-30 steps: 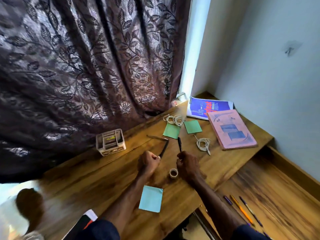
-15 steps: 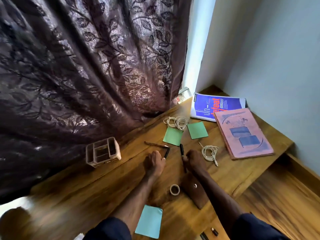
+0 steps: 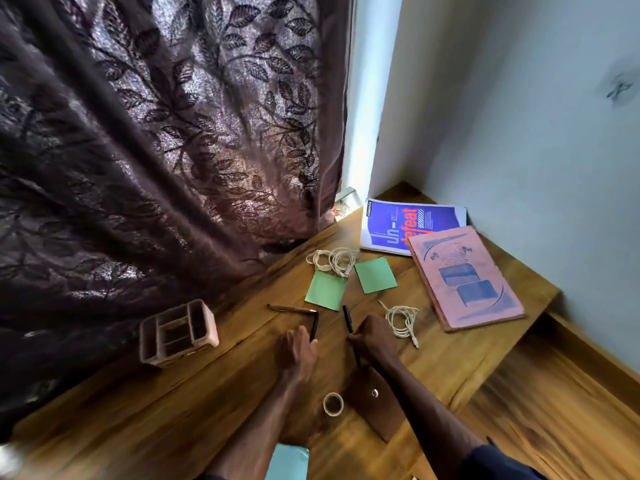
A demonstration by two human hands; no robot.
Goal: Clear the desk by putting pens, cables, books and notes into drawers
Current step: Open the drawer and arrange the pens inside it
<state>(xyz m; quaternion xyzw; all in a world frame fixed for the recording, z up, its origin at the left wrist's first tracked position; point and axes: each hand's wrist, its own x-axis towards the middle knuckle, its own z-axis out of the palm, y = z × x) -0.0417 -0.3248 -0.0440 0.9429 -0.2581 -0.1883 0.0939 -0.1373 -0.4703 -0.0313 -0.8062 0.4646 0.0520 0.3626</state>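
Over on the left, the pink desk organiser (image 3: 178,332) sat untouched below the curtain, and the brown pen (image 3: 291,309) lay flat on the wooden desk (image 3: 173,410). In the last second both arms had stretched forward, away from the tape roll (image 3: 333,404). The left hand (image 3: 299,348) had its fingertips at the lower end of the left black pen (image 3: 314,325); whether it actually gripped the pen could not be told. The right hand (image 3: 372,337) was curled tight around the right black pen (image 3: 349,318), whose barrel stuck out above and below the fist. Neither pen had left its spot beside the green notes (image 3: 325,291). Further right, the white cable (image 3: 403,320), the blue book (image 3: 412,225) and the pink book (image 3: 467,278) still waited. The drawer seen a moment before had slipped out of view, so this looked like the pickup, with most of the clearing ahead.
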